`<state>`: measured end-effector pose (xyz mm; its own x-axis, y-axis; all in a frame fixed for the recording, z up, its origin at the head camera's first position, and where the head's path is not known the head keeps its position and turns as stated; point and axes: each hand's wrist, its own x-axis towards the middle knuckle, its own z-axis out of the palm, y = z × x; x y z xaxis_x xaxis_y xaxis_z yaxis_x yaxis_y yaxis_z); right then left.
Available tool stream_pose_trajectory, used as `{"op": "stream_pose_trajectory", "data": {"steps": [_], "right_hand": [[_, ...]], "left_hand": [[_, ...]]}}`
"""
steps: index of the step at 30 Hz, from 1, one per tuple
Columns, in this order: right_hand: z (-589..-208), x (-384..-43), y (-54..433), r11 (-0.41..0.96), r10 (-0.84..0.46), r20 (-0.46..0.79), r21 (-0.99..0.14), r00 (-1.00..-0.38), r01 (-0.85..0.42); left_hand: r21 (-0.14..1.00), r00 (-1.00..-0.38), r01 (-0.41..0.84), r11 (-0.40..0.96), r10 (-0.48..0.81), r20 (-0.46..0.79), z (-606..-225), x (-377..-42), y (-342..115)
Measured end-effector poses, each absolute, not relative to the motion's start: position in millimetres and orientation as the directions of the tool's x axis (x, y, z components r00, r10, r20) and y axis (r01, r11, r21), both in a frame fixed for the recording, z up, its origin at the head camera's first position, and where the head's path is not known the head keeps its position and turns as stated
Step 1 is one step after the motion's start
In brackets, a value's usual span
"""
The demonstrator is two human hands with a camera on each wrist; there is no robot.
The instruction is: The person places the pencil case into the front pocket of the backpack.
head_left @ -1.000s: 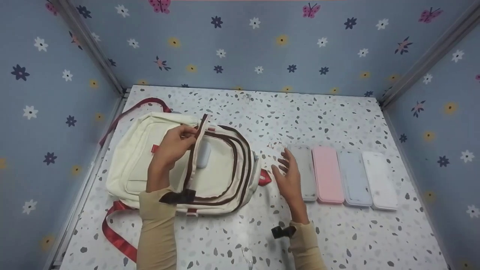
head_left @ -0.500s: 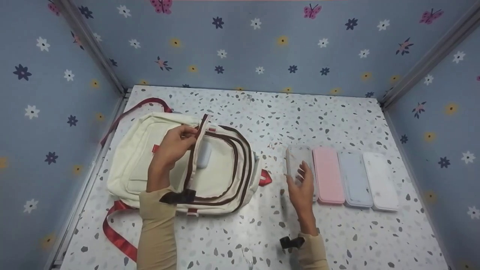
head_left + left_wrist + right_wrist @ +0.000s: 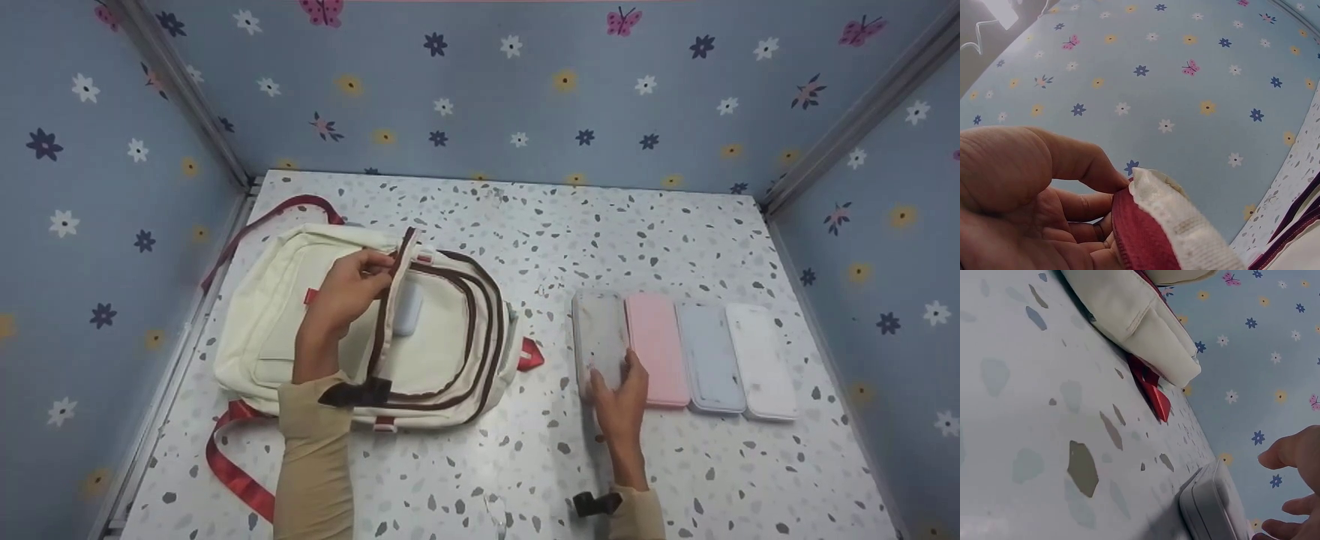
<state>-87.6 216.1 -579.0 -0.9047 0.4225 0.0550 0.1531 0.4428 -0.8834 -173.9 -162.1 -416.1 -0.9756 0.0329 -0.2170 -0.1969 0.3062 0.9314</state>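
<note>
A cream backpack (image 3: 285, 330) with dark red zips lies on its back on the left of the speckled table, its front compartment unzipped. My left hand (image 3: 349, 296) pinches the zipped edge of the flap (image 3: 1148, 230) between thumb and fingers and holds it up. Inside the compartment, a pale blue-grey object (image 3: 407, 311) shows partly from under the flap. My right hand (image 3: 621, 394) hovers at the near end of a grey case (image 3: 600, 330), thumb and fingers spread over it. In the right wrist view a gap shows between the thumb and the case.
Right of the grey case a pink case (image 3: 658, 352), a light blue case (image 3: 709, 356) and a white case (image 3: 761, 360) lie in a row. A red strap (image 3: 236, 472) trails left of the backpack. Flower-patterned panels (image 3: 510, 90) wall the table.
My right hand has moved right and nearer the person, from beside the backpack to the near end of the grey case. The left hand keeps holding the flap.
</note>
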Motion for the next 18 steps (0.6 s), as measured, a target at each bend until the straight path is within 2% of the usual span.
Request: {"op": "stream_pose_trajectory", "data": {"steps": [5,14,18], "right_hand": [[-584,-82,218,0.498,0.446,0.024,-0.837,-0.895,0.226],[-592,-74,215,0.591,0.438,0.058,-0.77,-0.897,0.239],[-592,-71,213,0.603,0.438,0.018,-0.747,-0.899,0.279]], "left_hand": [[0.929,-0.975,-0.199,0.311,0.028,-0.219,-416,-174,-162],[0.933,-0.977,-0.188,0.307,0.037,-0.209,-418,-175,-162],[0.932,-0.977,-0.189,0.31,0.034,-0.21,-419,-175,-162]]}}
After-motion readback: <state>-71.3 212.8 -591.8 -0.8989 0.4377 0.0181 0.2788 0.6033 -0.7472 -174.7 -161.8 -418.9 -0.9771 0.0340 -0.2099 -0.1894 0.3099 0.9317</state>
